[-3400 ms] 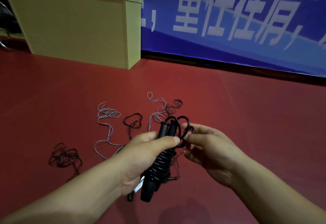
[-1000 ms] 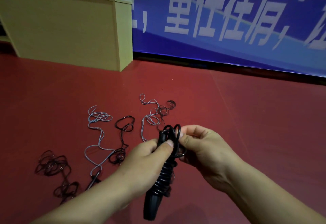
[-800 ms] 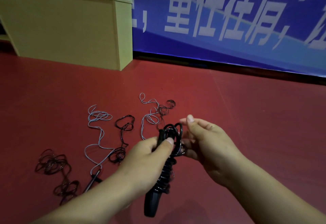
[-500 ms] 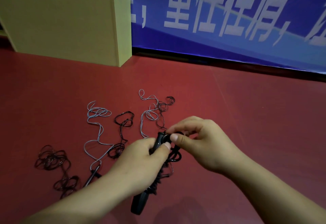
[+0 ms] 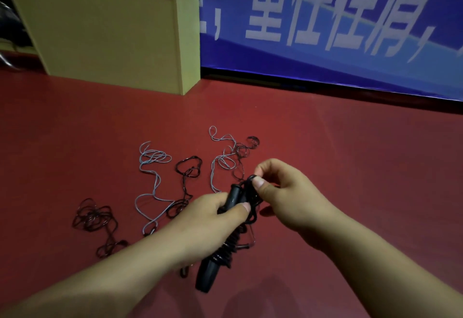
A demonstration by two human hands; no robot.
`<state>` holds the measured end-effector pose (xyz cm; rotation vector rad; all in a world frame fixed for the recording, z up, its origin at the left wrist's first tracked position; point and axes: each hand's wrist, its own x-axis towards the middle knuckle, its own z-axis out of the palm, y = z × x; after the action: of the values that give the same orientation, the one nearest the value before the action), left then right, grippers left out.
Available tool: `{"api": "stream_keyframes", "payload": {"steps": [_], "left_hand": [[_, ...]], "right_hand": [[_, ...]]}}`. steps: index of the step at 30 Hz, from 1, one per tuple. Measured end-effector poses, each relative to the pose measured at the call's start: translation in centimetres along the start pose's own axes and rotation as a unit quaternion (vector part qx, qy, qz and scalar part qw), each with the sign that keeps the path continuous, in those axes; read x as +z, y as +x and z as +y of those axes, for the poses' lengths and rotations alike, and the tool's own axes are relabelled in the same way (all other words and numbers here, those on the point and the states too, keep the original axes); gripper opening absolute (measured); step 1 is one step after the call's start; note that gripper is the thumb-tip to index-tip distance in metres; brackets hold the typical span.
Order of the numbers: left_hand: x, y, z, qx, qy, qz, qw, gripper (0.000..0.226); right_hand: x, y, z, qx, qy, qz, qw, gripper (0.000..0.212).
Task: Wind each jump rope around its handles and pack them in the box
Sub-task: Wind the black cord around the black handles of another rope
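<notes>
A pair of black handles [image 5: 231, 198], laid side by side and wound with black rope [image 5: 229, 245], is gripped by the left hand [image 5: 213, 220], whose thumb is pressed across the upper part of the bundle. The bundle is held tilted above the red floor [image 5: 350, 167], its lower end pointing toward the near edge of the scene. At the top of the bundle, a loop of the black rope is pinched between the thumb and curled fingers of the right hand [image 5: 283, 192], which is set just to the right of the left hand; the two hands are nearly touching.

On the floor beyond the hands, several loose ropes are spread out: a grey rope [image 5: 152, 182] at the left centre, a black rope [image 5: 188, 170] beside it, a further tangle of grey and dark rope [image 5: 233, 157] farther right, and a dark reddish tangle [image 5: 95, 220] at the near left. A tall yellow-tan box [image 5: 107, 37] is stood at the far left, against a blue banner [image 5: 325, 17] printed with white characters.
</notes>
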<state>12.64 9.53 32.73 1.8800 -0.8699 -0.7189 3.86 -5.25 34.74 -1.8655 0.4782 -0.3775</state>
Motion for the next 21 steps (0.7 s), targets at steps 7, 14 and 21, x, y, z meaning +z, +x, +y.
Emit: {"api": "stream_keyframes", "payload": {"steps": [7,14,21], "left_hand": [[-0.3,0.0,-0.2,-0.035,-0.029,0.028,0.999,0.035],[-0.9,-1.2,-0.1,-0.063,-0.079,0.073,0.992,0.038],[-4.7,-4.2,0.0,-0.188,-0.106,0.114,0.970,0.044]], "right_hand": [[1.3,1.3,-0.5,0.044,0.127,0.078,0.988,0.021],[2.4,1.9,-1.3,0.051,0.193,0.106,0.974,0.019],[6.8,1.6,-1.9,0.018,0.228,0.030,0.973,0.013]]}}
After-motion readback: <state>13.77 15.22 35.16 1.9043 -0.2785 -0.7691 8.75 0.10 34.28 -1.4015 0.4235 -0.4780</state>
